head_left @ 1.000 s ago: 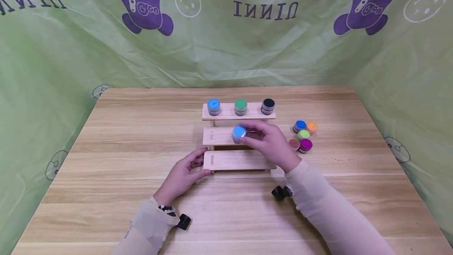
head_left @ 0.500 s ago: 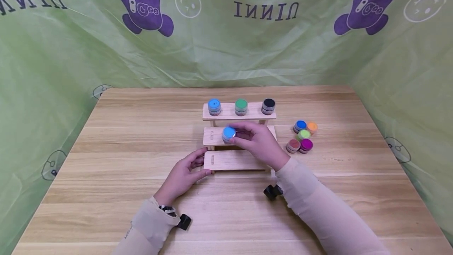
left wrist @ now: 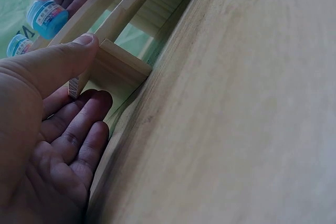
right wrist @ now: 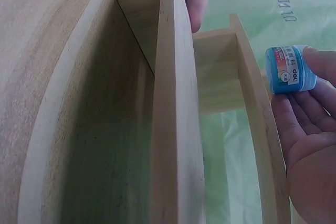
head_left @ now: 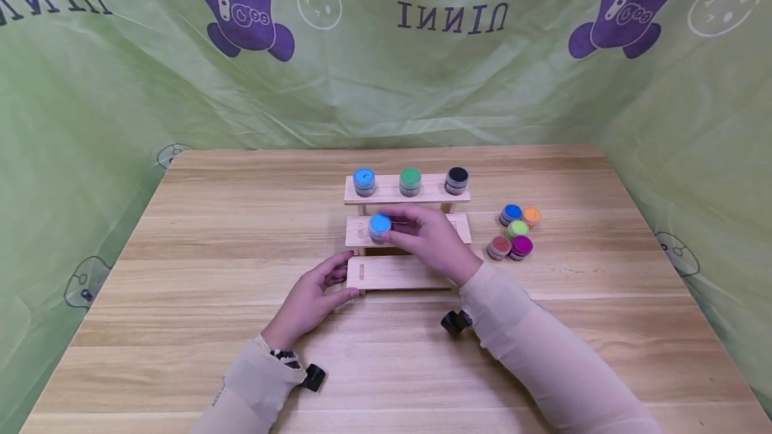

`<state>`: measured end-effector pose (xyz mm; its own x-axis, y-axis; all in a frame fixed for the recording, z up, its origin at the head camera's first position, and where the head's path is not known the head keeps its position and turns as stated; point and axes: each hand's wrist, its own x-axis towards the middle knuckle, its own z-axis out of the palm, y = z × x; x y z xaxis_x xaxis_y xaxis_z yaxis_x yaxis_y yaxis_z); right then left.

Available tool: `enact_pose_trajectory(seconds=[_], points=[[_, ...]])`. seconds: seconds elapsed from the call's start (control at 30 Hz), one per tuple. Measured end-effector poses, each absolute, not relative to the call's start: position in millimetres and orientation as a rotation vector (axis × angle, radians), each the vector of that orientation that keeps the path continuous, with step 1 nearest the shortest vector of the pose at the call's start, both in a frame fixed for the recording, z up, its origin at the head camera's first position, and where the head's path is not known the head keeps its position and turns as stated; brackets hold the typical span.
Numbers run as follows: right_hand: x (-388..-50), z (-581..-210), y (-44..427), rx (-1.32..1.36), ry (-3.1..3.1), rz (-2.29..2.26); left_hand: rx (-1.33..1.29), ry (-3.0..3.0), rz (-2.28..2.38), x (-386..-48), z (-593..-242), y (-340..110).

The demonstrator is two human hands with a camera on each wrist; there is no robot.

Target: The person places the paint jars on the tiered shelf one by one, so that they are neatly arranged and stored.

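My right hand [head_left: 431, 238] pinches a light blue jar [head_left: 380, 226] between thumb and fingers at the left part of the middle step of a three-tier wooden rack [head_left: 398, 273]. In the right wrist view the jar [right wrist: 290, 70] is upright relative to the step, with the thumb on its lid side. My left hand [head_left: 310, 300] grips the left end of the lowest step, thumb at the front corner, as the left wrist view shows with the thumb on the wood [left wrist: 118, 64]. Blue [head_left: 364, 182], green [head_left: 410, 182] and black [head_left: 456, 181] jars stand on the top step.
On the table right of the rack stand several jars: dark blue [head_left: 510, 214], orange [head_left: 531, 216], light green [head_left: 517, 230], brownish red [head_left: 498, 248] and magenta [head_left: 521, 247]. A green printed cloth [head_left: 446, 86] surrounds the table's back and sides.
My right hand has moved left along the middle step with the light blue jar in its fingers. The left hand has stayed at the lowest step's end.
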<state>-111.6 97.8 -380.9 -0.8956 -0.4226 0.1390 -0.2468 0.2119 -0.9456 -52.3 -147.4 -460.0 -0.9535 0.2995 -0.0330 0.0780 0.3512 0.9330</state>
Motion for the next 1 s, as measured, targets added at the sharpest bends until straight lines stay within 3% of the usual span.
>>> enact_pose_trajectory(seconds=[1.0], points=[[-121, -380, 79, -0.648, 2.384, -1.613, 0.349, 2.410, 1.659, -52, -461, -148]])
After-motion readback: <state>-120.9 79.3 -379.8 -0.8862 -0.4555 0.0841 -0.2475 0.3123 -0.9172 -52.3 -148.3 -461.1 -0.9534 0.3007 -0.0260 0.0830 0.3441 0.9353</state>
